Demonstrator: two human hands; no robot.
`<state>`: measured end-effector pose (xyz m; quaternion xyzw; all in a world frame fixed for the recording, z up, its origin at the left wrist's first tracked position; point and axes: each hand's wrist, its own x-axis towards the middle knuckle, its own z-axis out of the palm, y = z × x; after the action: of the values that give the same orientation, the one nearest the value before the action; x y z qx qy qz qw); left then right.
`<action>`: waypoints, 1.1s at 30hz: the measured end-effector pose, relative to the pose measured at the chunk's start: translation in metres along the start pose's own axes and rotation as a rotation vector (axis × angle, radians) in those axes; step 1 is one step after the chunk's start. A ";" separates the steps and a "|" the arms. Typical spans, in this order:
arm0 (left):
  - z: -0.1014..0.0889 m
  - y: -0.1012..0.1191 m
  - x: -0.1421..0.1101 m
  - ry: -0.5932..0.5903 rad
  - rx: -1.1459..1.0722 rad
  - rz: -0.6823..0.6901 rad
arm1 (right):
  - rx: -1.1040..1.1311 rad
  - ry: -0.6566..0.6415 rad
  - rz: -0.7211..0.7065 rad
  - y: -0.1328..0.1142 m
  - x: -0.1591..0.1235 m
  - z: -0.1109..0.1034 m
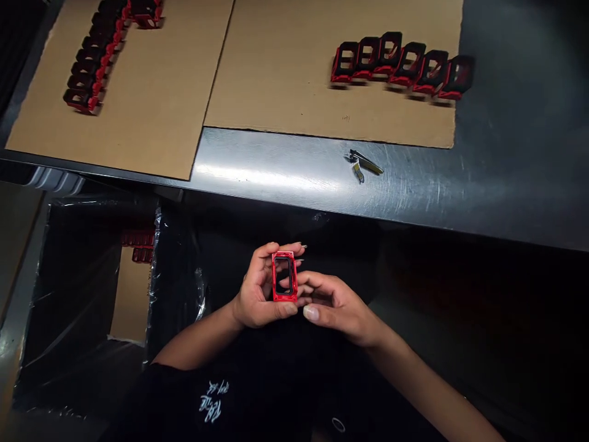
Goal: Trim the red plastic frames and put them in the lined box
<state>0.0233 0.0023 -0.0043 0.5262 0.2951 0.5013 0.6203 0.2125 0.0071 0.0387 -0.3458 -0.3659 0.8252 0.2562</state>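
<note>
My left hand is closed around a small red rectangular frame with a black inner rim, held upright with its opening facing me. The thumb lies along the bottom edge and the fingers reach over the top. My right hand is at the frame's right side, its fingers loosely bent. One fingertip shows through the frame's opening, while the right thumb stands apart from the frame. Whether the other right fingers press on its back is hidden.
Beyond my hands is a metal table with cardboard sheets. Red-and-black frames stand in a right row and a left row. Nail clippers lie near the edge. A plastic-lined box at lower left holds cardboard and red pieces.
</note>
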 end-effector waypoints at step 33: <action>-0.061 0.070 -0.026 -0.036 0.631 -0.446 | -0.948 0.129 -0.362 0.014 0.038 0.018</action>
<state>-0.0614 -0.0043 0.0412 0.6226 0.5310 0.2294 0.5270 0.1725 0.0160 0.0221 -0.4054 -0.7375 0.4879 0.2318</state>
